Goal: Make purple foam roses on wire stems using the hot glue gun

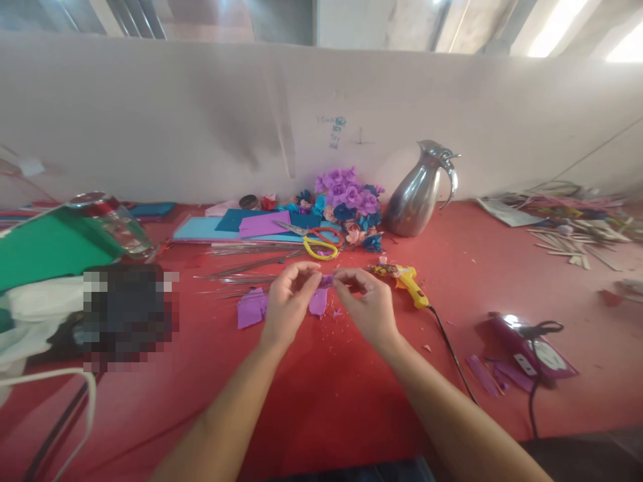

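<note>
Between my two hands is a small purple paper piece [327,280], pinched at its ends by thumbs and fingers just above the red table. My left hand [294,294] grips its left end, and my right hand [369,298] grips the right end. Fingers cover much of the piece, so its full shape is hidden. Below it lies a purple petal-shaped cutout [318,303] among tiny scraps. More purple paper pieces [251,309] rest left of my left hand. A yellow glue gun [412,288] lies to the right of my right hand.
Scissors [321,244] lie on coloured sheets [201,229] with thin wires [226,281] in front. Behind stand paper flowers [346,194] and a metal jug [419,191]. A glass jar [118,224] leans at left. A maroon device [532,348] with a cord lies right, near sticks [573,244].
</note>
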`<act>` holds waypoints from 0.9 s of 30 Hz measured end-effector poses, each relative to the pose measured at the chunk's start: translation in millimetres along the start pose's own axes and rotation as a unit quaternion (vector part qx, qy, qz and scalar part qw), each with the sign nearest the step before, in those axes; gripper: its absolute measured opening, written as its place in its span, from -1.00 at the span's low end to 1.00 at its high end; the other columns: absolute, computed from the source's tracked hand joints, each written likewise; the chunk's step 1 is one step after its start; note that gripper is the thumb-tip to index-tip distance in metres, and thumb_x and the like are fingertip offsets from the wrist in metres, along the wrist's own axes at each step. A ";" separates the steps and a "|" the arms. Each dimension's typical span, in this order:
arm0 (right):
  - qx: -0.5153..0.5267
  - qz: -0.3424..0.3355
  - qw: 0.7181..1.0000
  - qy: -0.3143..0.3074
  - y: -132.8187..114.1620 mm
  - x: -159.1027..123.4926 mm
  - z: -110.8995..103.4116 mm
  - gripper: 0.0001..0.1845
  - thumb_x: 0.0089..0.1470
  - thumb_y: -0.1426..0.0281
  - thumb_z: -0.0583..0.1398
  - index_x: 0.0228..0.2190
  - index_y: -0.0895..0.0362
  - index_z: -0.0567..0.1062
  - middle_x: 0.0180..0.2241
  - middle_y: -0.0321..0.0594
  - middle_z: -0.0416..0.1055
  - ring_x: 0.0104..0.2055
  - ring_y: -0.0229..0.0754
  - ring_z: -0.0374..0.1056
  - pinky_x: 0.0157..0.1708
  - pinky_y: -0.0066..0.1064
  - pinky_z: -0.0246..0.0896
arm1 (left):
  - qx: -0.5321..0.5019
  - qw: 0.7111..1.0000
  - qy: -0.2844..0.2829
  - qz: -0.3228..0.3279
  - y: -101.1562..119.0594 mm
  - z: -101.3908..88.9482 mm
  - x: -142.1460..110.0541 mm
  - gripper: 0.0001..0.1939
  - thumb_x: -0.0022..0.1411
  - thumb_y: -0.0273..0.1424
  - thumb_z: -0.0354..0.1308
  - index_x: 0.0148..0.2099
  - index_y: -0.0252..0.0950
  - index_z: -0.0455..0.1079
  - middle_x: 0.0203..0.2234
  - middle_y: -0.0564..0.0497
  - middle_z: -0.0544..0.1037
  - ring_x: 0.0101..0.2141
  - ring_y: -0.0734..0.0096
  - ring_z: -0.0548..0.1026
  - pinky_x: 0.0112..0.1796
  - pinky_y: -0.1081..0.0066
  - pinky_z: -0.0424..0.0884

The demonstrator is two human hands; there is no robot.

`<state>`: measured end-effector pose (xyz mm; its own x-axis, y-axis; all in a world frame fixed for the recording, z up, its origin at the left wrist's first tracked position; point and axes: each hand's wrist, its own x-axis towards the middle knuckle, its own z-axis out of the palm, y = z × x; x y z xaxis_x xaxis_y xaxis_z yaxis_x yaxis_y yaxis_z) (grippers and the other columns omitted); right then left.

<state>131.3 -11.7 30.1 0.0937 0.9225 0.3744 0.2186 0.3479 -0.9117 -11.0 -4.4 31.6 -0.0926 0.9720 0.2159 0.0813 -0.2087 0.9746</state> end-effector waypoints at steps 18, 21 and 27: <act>0.190 0.158 0.969 -0.027 -5.4 17.3 -11.7 -0.85 -0.18 0.32 0.27 -0.50 0.12 0.46 -0.51 -0.33 0.43 -0.43 -0.28 0.32 -0.37 -0.43 0.22 | 0.225 0.959 -0.134 0.110 -3.3 -26.5 20.5 -0.74 0.24 -0.25 0.08 -0.24 -0.23 0.57 -0.38 -0.01 0.61 -0.33 0.30 0.52 -0.26 0.38 0.40; 0.165 0.166 0.970 -0.065 -6.0 19.8 -15.6 -0.82 -0.15 0.32 0.23 -0.41 0.11 0.49 -0.49 -0.34 0.43 -0.41 -0.27 0.32 -0.36 -0.42 0.19 | 0.233 0.955 -0.137 0.119 -4.8 -27.2 21.2 -0.75 0.26 -0.27 0.07 -0.23 -0.23 0.56 -0.38 0.00 0.59 -0.33 0.31 0.52 -0.26 0.39 0.39; 0.073 0.144 0.975 -0.155 -1.0 23.5 -20.5 -0.85 -0.13 0.38 0.17 -0.47 0.13 0.53 -0.46 -0.29 0.49 -0.38 -0.24 0.33 -0.31 -0.40 0.17 | 0.257 0.940 -0.151 0.165 0.2 -27.2 20.5 -0.77 0.27 -0.36 0.06 -0.27 -0.23 0.55 -0.41 0.00 0.55 -0.34 0.34 0.49 -0.28 0.42 0.36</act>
<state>153.2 6.3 43.3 -0.1729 0.9836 0.0505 0.0841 0.0658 -0.9943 -39.9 12.5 37.9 0.3007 0.8663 0.3989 0.5327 -0.4995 0.6831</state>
